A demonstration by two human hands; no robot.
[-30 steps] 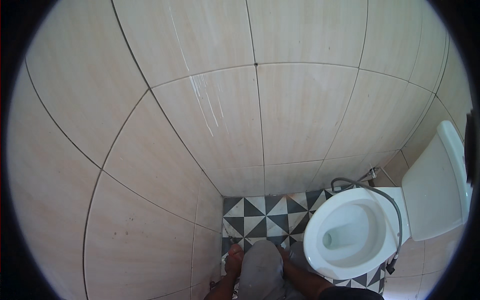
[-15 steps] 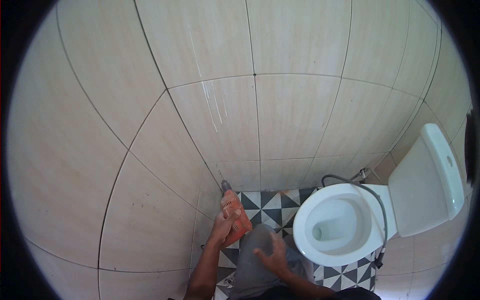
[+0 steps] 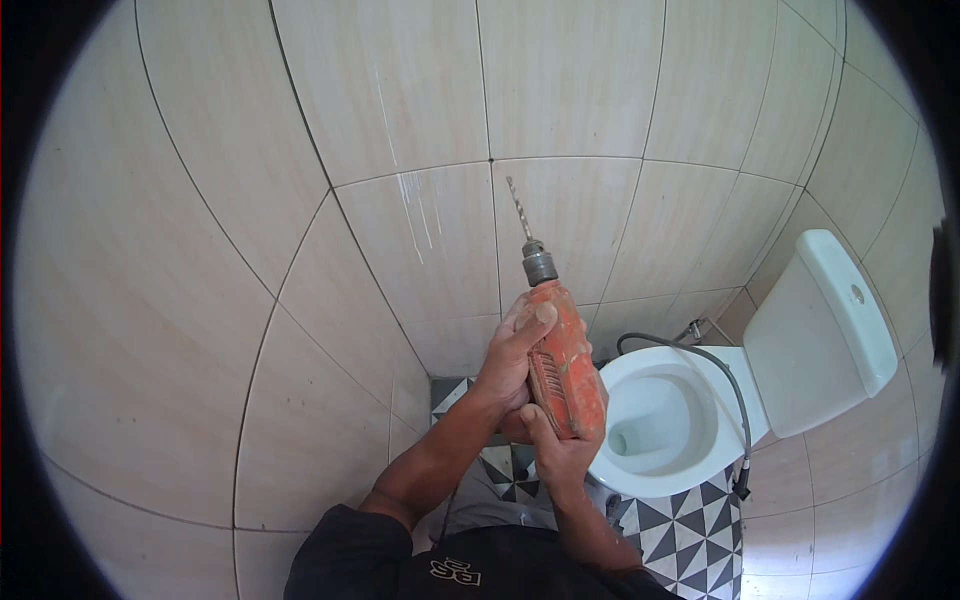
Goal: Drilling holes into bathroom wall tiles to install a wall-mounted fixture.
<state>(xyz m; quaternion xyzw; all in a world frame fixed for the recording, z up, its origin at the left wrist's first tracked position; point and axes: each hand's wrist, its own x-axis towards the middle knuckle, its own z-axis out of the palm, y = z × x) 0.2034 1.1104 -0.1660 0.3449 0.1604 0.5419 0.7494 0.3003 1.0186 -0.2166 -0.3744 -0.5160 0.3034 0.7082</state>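
Note:
An orange power drill with a grey chuck and a thin bit is raised in front of me, bit pointing up toward the beige tiled wall. My left hand wraps the drill's body from the left, thumb across its top. My right hand grips the drill's lower end from below. The bit's tip is close to a tile joint; I cannot tell whether it touches the wall.
A white toilet with its lid raised against the cistern stands to the right. A dark hose curves over the bowl's rim. The floor has black-and-white triangle tiles. White scratch marks streak one wall tile.
Both hands have lifted the orange drill from near the floor up in front of the wall. My right hand, free before, now grips its lower end.

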